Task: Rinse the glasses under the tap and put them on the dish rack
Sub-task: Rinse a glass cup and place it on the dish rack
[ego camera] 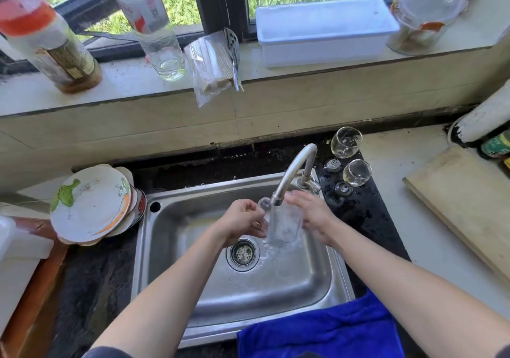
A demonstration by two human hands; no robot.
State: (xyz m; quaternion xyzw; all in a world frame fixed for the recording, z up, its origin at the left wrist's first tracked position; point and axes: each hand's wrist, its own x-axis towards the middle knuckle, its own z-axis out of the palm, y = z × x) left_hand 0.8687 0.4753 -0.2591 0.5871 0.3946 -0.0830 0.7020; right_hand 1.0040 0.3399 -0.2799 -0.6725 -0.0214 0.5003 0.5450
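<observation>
**Left hand and right hand are holding a wine glass under the tap**

Both hands are gripping the same wine glass, one on each side. The left hand's fingers are curling in at the thin end of the glass, and its round foot is poking up just above the knuckles. That part is blurry, so the fingers are probably pinching the stem, but it is hard to be sure. The right hand is wrapping round the wide bowl of the glass from the other side, with its fingers bent against it.

The glass is lying tilted over the steel sink, right below the mouth of the tap. Water is pouring out of the tap, running over the bowl and splashing down beside the drain.

Two more wine glasses are waiting on the wet dark counter just to the right of the tap. The far glass is standing close to the wall, and the near glass is standing just in front of it. They are not touching.

A stack of plates is leaning by the left side of the sink. A blue cloth is hanging over the sink's front edge, under the right arm. A wooden cutting board is lying on the pale counter far to the right. A white tub is sitting up on the window sill.
</observation>
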